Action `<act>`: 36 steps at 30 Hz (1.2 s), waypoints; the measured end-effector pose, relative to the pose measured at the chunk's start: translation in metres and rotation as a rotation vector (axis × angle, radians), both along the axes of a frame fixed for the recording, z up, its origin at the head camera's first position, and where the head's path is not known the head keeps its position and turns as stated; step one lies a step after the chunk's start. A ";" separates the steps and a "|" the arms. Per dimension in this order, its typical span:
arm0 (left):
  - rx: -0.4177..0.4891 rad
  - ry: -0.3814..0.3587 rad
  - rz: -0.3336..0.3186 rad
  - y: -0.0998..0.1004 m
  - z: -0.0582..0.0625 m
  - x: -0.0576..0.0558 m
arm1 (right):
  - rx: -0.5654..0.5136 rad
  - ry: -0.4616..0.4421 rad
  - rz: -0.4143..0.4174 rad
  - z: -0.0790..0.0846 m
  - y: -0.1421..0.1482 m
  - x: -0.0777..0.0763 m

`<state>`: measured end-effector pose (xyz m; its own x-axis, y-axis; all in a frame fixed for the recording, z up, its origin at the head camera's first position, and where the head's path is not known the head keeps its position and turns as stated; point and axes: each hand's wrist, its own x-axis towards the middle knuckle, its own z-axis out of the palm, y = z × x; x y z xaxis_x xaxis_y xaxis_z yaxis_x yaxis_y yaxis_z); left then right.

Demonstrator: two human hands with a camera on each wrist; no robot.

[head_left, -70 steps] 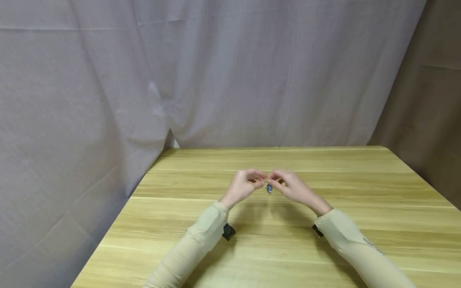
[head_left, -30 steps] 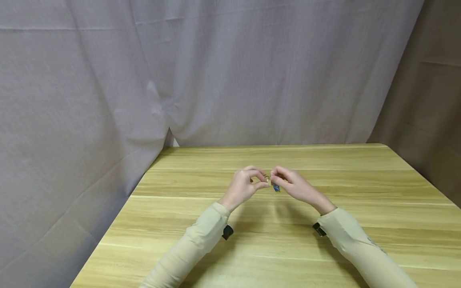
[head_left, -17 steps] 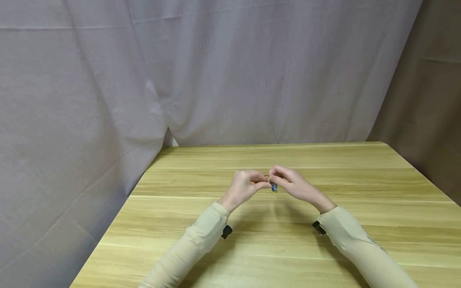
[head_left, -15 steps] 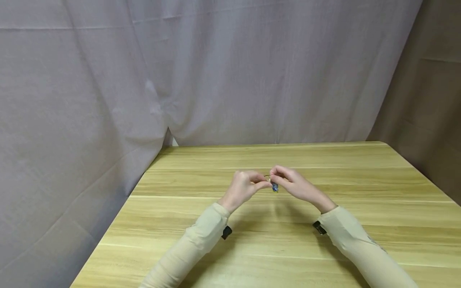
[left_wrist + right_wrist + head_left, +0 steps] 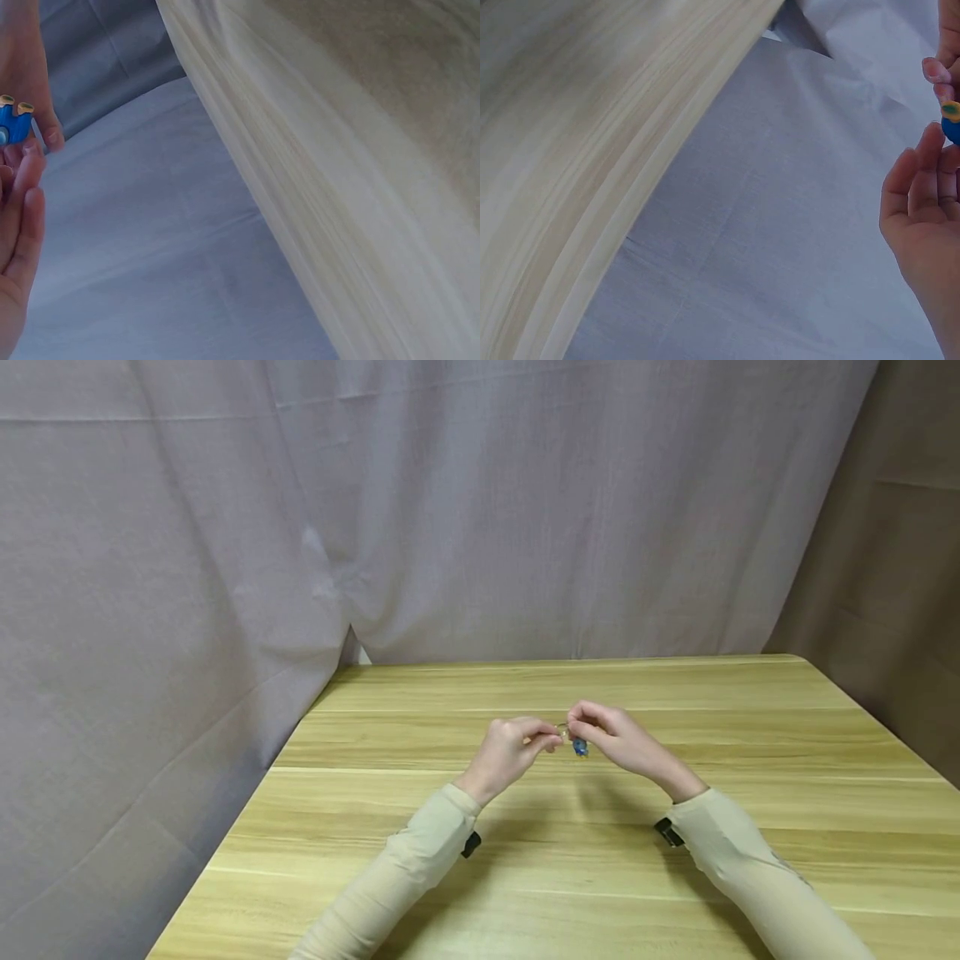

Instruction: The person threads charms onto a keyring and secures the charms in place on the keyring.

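Observation:
In the head view, a keychain with a small blue charm [image 5: 581,748] and a thin metal ring [image 5: 562,725] is held up over the table between both hands. My left hand [image 5: 506,753] pinches the ring's left side with thumb and fingertips. On the other side, my right hand [image 5: 618,741] pinches the keychain near the top of the charm, which hangs below its fingertips. The left wrist view shows the blue charm [image 5: 16,126] with two orange-tipped stubs, at the image edge. Part of the charm [image 5: 951,124] also shows in the right wrist view. The fingertips hide much of the ring.
A wood-grain table [image 5: 465,893] spreads under both hands. Grey cloth [image 5: 480,510] hangs behind it and along the left, with a darker brown drape [image 5: 892,577] to the right. Black wrist cameras [image 5: 669,832] sit under the sleeves.
The fingertips have drawn a little apart, and the ring now shows between them. The charm has shifted right and slightly up with my right hand. My left hand has moved slightly right.

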<state>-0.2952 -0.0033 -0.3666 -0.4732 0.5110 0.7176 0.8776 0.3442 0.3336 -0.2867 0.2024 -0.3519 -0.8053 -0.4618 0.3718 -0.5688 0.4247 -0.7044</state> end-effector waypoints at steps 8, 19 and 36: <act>-0.041 0.030 0.068 0.002 0.003 0.000 | 0.007 0.060 0.007 0.002 0.000 -0.001; -0.053 0.065 0.164 0.004 0.005 0.002 | 0.055 0.156 -0.038 0.000 -0.001 -0.001; -0.042 0.074 0.162 0.003 0.004 0.003 | 0.092 0.463 -0.025 -0.007 -0.003 -0.005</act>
